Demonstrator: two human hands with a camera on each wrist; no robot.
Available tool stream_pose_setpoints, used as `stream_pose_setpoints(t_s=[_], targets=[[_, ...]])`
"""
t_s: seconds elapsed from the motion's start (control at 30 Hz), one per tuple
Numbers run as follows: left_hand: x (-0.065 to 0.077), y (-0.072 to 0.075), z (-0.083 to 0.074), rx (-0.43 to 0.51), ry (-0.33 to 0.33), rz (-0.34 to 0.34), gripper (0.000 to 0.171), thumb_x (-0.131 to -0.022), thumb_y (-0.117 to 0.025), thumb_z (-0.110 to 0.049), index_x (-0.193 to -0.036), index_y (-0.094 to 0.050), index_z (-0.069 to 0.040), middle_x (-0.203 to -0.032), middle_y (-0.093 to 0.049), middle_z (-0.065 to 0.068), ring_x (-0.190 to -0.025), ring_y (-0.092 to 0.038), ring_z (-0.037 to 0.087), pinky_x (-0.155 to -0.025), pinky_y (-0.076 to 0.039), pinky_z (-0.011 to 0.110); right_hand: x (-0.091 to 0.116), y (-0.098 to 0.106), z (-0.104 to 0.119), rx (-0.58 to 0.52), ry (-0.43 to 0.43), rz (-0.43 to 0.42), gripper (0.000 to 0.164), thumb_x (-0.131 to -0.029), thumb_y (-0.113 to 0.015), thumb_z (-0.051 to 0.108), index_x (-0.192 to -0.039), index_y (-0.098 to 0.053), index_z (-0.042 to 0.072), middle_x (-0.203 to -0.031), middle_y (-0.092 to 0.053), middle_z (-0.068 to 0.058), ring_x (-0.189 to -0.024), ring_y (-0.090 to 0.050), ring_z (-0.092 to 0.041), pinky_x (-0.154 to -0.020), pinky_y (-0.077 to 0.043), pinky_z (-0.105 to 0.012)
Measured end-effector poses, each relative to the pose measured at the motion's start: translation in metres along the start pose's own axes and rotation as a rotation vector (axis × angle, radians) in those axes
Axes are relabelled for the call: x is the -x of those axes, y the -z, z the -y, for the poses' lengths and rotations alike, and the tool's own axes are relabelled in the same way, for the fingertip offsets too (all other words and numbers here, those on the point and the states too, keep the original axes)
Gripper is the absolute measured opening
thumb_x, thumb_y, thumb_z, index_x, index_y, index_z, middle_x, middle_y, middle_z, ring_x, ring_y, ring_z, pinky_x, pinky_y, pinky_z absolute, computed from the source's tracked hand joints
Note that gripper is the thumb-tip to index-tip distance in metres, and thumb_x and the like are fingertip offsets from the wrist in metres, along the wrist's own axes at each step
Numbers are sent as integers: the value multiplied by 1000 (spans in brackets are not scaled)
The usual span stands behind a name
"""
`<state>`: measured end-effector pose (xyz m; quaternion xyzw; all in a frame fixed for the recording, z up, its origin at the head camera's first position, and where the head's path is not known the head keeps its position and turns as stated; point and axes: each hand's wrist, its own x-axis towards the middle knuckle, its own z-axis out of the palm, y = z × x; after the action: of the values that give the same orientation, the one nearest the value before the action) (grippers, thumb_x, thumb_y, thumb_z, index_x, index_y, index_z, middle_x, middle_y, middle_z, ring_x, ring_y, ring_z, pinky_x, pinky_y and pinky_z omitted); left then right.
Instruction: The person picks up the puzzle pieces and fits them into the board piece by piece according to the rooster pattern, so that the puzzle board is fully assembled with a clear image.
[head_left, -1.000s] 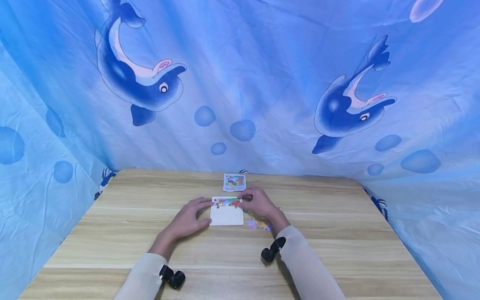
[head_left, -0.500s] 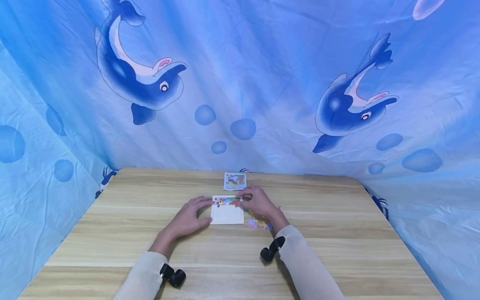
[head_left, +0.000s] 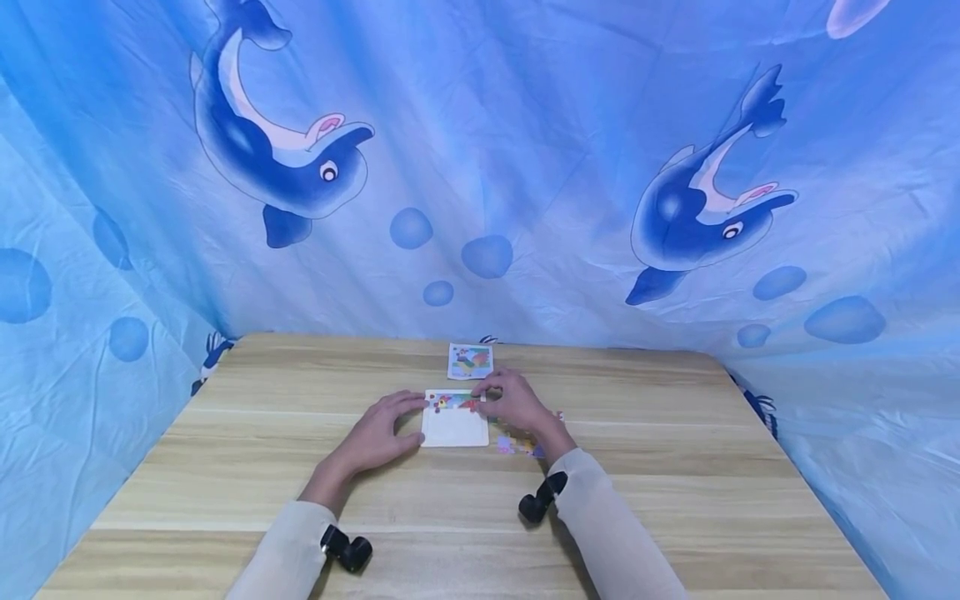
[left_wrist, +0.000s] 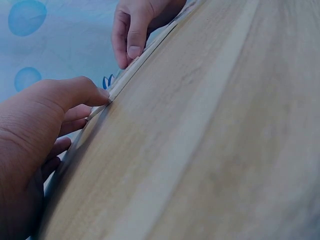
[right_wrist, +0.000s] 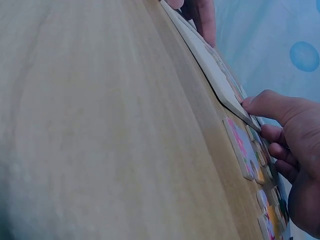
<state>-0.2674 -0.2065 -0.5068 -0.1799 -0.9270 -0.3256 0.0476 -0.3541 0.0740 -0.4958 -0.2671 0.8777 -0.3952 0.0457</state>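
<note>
A white puzzle board (head_left: 455, 429) lies flat on the wooden table, with a row of colourful pieces (head_left: 450, 402) along its far side and bare white below. My left hand (head_left: 384, 433) holds the board's left edge, thumb near its lower corner and index finger near the upper one. At the far right corner, my right hand (head_left: 516, 404) pinches a reddish puzzle piece (head_left: 468, 405) at the end of the row, partly covered by the fingers. In the right wrist view, that thumb (right_wrist: 255, 102) bears on the board's face while other fingers curl beside its edge.
Several loose puzzle pieces (head_left: 517, 446) lie right of the board, partly beneath my right wrist; the right wrist view shows them flat on the table (right_wrist: 125, 125). Behind the board lies a picture card (head_left: 470, 361). A blue dolphin-print curtain (head_left: 555, 167) hangs behind the table.
The reddish piece has shifted slightly and sits closer in line with the row under my right fingers. My left hand keeps its place on the board.
</note>
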Motion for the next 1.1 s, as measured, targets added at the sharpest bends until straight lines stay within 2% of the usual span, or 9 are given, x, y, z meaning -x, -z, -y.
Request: stream_pose_setpoints(t_s=[0.17, 0.3, 0.4, 0.57, 0.7, 0.93, 1.1], targets=[[0, -2, 2, -1, 11, 4, 57, -90, -72, -30, -144, -61, -16, -156, -53, 7, -152, -39, 39, -123, -28, 68, 3, 2, 2, -13, -12, 22, 17, -92, -77, 20, -109, -80, 19, -119, -65, -5, -116, -59, -25, -102, -54, -47], [0, -4, 1, 8, 16, 10, 57, -90, -73, -30, -144, -61, -16, -157, -52, 6, -152, -38, 39, -123, -27, 68, 10, 8, 1, -67, -44, 40, 21, -95, -74, 21, -115, -78, 17, -144, -58, -12, -139, -50, -35, -113, -49, -52], [0, -5, 0, 8, 14, 14, 58, -90, -72, -30, -145, -61, -16, -157, -52, 6, -152, -38, 38, -123, -27, 68, 18, 15, -3, -114, -59, 36, 25, -96, -72, 19, -120, -76, 16, -154, -51, -12, -147, -45, -36, -118, -45, -52], [1, -4, -1, 14, 22, 12, 57, -90, -72, -30, -145, -61, -15, -157, -52, 6, -152, -38, 39, -123, -27, 69, 32, 27, -15, -63, -5, 20, 21, -96, -73, 23, -116, -76, 16, -134, -63, -4, -130, -59, -28, -113, -50, -49], [1, -3, -1, 11, 24, 12, 57, -91, -73, -30, -145, -60, -16, -158, -52, 6, -152, -37, 38, -123, -28, 69, 41, 36, -23, -2, 37, 2, 16, -95, -74, 24, -109, -77, 17, -121, -66, 0, -119, -62, -23, -109, -53, -48], [0, -1, 0, 7, 14, 3, 57, -91, -73, -30, -145, -61, -17, -157, -53, 6, -152, -38, 38, -123, -28, 68, 47, 40, -29, 19, 3, 7, 17, -87, -81, 24, -104, -78, 23, -113, -66, 4, -111, -60, -17, -102, -52, -41], [0, -2, 1, 5, 3, 3, 57, -91, -73, -30, -145, -61, -16, -156, -53, 6, -152, -38, 38, -123, -27, 67, 46, 36, -30, 17, 3, 13, 22, -84, -85, 28, -105, -79, 22, -113, -64, 3, -111, -57, -19, -100, -51, -43]])
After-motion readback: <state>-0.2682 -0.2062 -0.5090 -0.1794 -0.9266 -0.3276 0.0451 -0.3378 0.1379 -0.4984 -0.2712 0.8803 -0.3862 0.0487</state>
